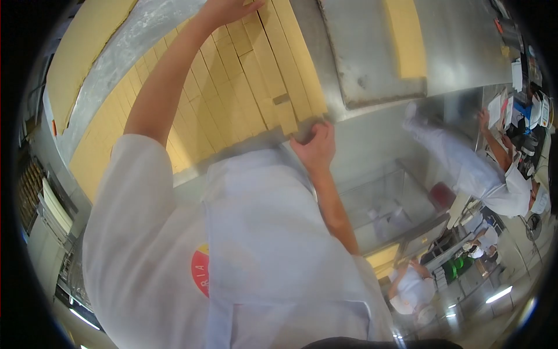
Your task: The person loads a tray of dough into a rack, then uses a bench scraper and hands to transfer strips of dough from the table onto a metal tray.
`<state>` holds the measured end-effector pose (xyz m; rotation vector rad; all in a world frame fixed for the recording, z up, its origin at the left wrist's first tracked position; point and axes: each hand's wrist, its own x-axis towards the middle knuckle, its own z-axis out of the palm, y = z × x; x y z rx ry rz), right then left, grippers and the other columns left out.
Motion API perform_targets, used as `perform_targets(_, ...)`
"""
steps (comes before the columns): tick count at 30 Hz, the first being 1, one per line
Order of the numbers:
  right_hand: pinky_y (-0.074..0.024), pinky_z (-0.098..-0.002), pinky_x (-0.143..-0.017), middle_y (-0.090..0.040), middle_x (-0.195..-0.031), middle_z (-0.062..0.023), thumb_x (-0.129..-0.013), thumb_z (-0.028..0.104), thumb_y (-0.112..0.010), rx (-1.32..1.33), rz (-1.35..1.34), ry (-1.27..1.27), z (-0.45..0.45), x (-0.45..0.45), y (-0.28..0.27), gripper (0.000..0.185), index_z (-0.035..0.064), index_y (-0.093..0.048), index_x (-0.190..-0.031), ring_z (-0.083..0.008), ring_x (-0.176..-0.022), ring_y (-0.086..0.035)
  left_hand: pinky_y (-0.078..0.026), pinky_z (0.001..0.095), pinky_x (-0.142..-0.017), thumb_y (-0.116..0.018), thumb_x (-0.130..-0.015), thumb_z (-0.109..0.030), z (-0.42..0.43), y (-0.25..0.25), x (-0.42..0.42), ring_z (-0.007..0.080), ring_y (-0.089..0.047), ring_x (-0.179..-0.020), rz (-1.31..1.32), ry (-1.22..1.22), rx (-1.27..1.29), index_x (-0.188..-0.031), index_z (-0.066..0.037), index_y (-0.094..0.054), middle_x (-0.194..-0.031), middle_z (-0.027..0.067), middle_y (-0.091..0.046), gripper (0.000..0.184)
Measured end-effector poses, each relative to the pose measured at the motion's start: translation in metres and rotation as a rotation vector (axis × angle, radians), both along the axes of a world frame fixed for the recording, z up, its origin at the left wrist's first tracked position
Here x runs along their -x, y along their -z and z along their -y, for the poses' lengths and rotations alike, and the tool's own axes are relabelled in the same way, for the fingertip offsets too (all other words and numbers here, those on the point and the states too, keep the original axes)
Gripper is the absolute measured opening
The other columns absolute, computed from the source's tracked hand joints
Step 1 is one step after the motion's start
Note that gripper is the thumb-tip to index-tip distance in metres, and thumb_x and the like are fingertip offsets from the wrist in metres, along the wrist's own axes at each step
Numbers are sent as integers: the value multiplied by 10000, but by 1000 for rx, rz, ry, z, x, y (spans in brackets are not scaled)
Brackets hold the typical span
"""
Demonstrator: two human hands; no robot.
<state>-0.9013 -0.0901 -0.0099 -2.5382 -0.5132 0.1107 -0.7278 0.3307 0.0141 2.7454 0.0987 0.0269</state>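
Note:
A flat sheet of yellow dough, cut into long strips and shorter pieces, lies on the metal worktop. My left hand is at its far side, partly cut off by the top of the view, with a finger stretched out over the strips. At the near edge, my right hand curves around the ends of the rightmost strips, thumb and fingers apart. The thumb is beside the end of a short dough strip that sticks out past its neighbours. I cannot tell whether the fingertips touch the dough.
On the right is a metal tray with one yellow dough strip across it. Another dough sheet lies at the far left. A co-worker in white stands at a cluttered counter on the right; another person is farther off.

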Motion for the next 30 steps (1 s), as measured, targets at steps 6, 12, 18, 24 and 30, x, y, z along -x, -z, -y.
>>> perform_targets(6,-552,-480,-796,-569,-1183,-208,-605,319,-912,-1,-2,2,-3,-4,-3,616,88,-541,-1039,-404,-1053,-626,-485,500,-1028,-648,-927,-349,9,6,-21,423,-578,-1202,-26,14,16,-1362,-7,-563,-1289,250,-608,559)
perform_targets(12,-544,-484,-802,-565,-1159,-191,-598,308,-904,-8,-19,26,9,-8,-6,614,89,-539,-1040,-399,-1063,-622,-495,521,-978,-653,-922,-358,16,15,-30,454,-587,-1137,-76,43,38,-1227,2,-608,-1220,260,-610,474)
perform_targets(18,-529,-498,-832,-576,-1108,-166,-630,341,-908,4,-35,25,14,-12,-6,613,76,-531,-1034,-411,-1109,-602,-471,517,-1046,-643,-935,-360,28,9,-28,448,-553,-1227,-127,-11,-10,-1308,15,-584,-1304,267,-594,532)
perform_targets(24,-529,-495,-832,-573,-1116,-174,-642,352,-909,-9,16,-6,18,-14,-5,628,72,-534,-1061,-407,-1101,-602,-430,492,-1126,-599,-956,-387,32,22,-26,436,-495,-1330,-3,15,-44,-1418,25,-535,-1417,263,-556,623)
perform_targets(30,-528,-497,-851,-577,-1119,-183,-640,355,-907,7,-30,-9,17,-14,-7,642,72,-535,-1079,-414,-1142,-600,-461,518,-1059,-624,-910,-420,57,18,-49,440,-548,-1228,1,-50,-28,-1363,17,-584,-1309,259,-605,631)
